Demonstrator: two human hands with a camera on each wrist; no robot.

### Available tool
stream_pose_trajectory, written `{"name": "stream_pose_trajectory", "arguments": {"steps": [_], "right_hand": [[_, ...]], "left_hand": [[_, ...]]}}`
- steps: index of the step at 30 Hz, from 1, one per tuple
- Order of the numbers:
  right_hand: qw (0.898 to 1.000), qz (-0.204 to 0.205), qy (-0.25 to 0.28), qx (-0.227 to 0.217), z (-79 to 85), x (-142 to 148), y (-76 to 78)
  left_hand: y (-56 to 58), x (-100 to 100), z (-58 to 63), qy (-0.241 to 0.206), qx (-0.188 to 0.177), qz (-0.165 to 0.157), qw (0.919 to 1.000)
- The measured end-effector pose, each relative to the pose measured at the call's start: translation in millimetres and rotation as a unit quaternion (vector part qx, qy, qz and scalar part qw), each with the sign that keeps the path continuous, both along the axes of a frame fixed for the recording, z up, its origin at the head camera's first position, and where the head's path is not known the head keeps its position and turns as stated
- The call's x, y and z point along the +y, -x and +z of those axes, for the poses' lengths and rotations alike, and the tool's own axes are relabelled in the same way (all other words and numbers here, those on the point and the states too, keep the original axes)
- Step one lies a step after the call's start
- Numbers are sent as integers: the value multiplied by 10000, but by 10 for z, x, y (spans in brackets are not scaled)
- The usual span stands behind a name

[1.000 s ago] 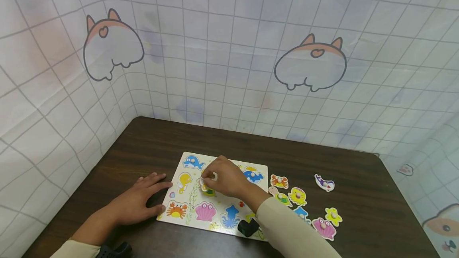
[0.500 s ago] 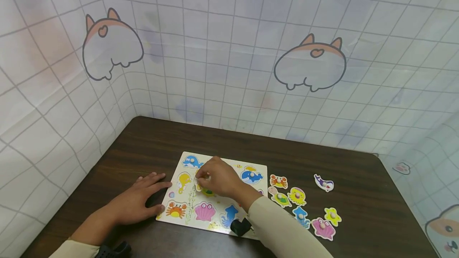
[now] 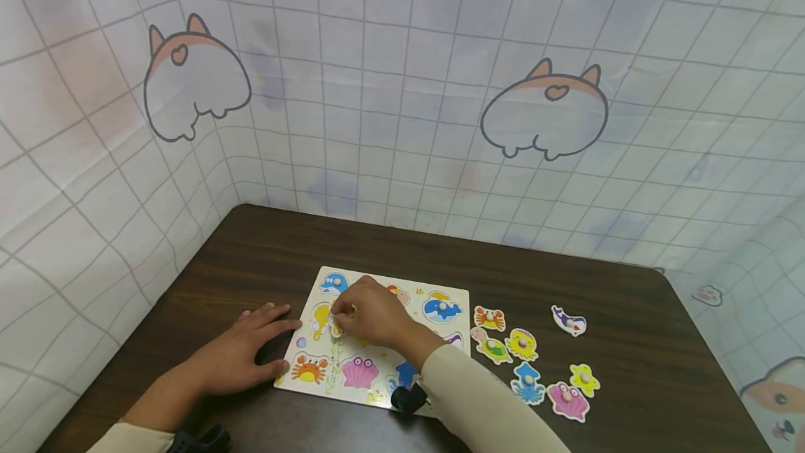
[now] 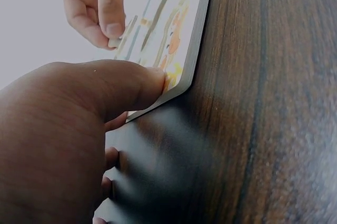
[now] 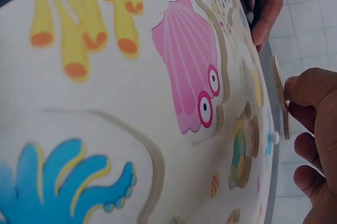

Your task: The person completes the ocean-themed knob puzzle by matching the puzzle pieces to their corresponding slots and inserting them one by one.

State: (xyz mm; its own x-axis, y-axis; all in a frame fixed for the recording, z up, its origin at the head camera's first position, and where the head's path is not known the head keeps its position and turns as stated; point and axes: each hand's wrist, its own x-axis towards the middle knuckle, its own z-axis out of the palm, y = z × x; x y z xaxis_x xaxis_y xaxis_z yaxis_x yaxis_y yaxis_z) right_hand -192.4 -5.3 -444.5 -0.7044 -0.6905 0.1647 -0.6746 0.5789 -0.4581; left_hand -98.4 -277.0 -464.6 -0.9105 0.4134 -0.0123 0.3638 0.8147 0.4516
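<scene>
A white puzzle board (image 3: 377, 404) with sea-animal pictures lies on the table. My right hand (image 3: 371, 313) pinches a small wooden puzzle piece (image 5: 280, 97) over the board's left part, close beside the yellow seahorse picture (image 3: 321, 320). The piece shows edge-on in the right wrist view, and its front is mostly hidden by my fingers in the head view. My left hand (image 3: 235, 355) lies with spread fingers at the board's left side. In the left wrist view its thumb (image 4: 137, 84) rests on the board's corner. A dolphin piece (image 3: 335, 283) and a whale piece (image 3: 442, 308), both knobbed, sit in the board.
Right of the board lie loose knobbed pieces: a crab (image 3: 489, 318), a turtle (image 3: 490, 346), a yellow octopus (image 3: 521, 345), a blue squid (image 3: 527, 384), a pink shell (image 3: 568, 401), a yellow star (image 3: 585, 380) and a purple fish shape (image 3: 569, 321). Patterned cloth walls surround the table.
My right hand has moved left across the board with the puzzle piece, from near the turtle picture to the seahorse picture. The left hand has stayed in place.
</scene>
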Motion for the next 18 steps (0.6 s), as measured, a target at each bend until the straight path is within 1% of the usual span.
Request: {"name": "stream_pose_trajectory", "arguments": {"steps": [5, 11, 18], "right_hand": [[9998, 72, 65, 152, -26, -56, 11], [9995, 73, 25, 298, -44, -135, 15], [9992, 159, -75, 351, -23, -201, -2]], "left_hand": [[-9, 7, 24, -33, -2, -6, 10000], [-21, 7, 67, -86, 85, -107, 9999], [-33, 14, 76, -130, 118, -135, 9998]]}}
